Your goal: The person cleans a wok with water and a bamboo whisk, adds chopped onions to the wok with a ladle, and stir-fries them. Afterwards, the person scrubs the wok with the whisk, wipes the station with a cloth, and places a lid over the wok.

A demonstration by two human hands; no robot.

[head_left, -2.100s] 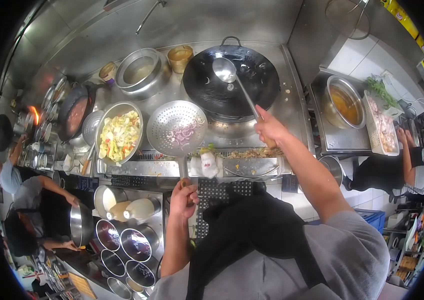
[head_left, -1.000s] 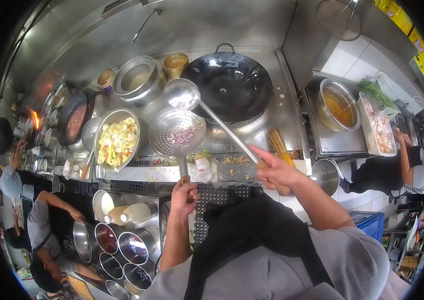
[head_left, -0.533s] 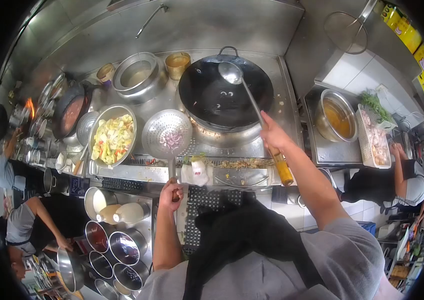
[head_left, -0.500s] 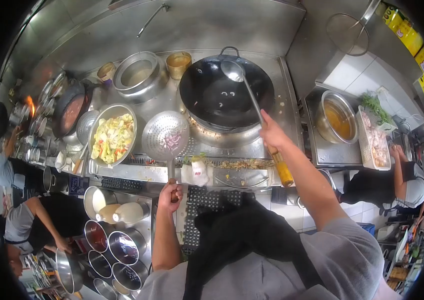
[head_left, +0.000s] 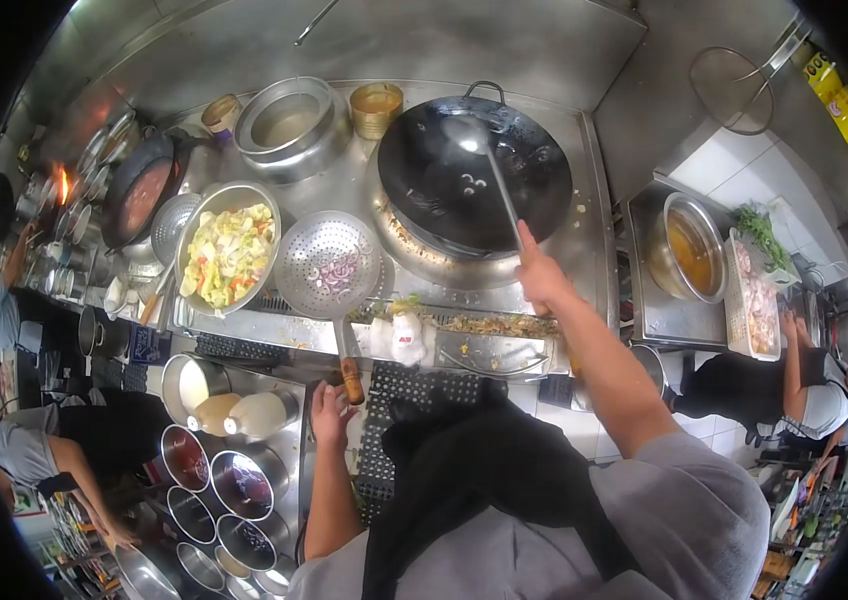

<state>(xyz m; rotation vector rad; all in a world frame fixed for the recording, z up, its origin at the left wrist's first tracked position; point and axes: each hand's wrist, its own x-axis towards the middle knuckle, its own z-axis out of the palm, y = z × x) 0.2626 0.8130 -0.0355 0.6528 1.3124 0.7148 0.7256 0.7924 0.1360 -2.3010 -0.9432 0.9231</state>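
My right hand [head_left: 541, 275] grips the handle of a long metal ladle [head_left: 502, 188]; its bowl is inside the large black wok [head_left: 414, 190]. A few small pale ring shapes show in the wok; I cannot tell whether they are food or reflections. My left hand [head_left: 329, 412] is beside the wooden handle end of a perforated strainer [head_left: 306, 262], apart from it, with its fingers loosely raised. Sliced red onion [head_left: 341, 272] lies in the strainer, which rests on the steel stove top left of the wok.
Left of the strainer is a bowl of cut vegetables [head_left: 229, 255]. Behind stand a metal pot [head_left: 289, 160] and a tin [head_left: 376, 110]. Sauce pots [head_left: 242, 485] are lower left, a broth pot [head_left: 686, 248] at right. Co-workers stand on both sides; a flame [head_left: 64, 185] burns far left.
My left hand has let go of the strainer's handle and dropped slightly away. My right hand keeps the ladle in the wok. The view has shifted a little.
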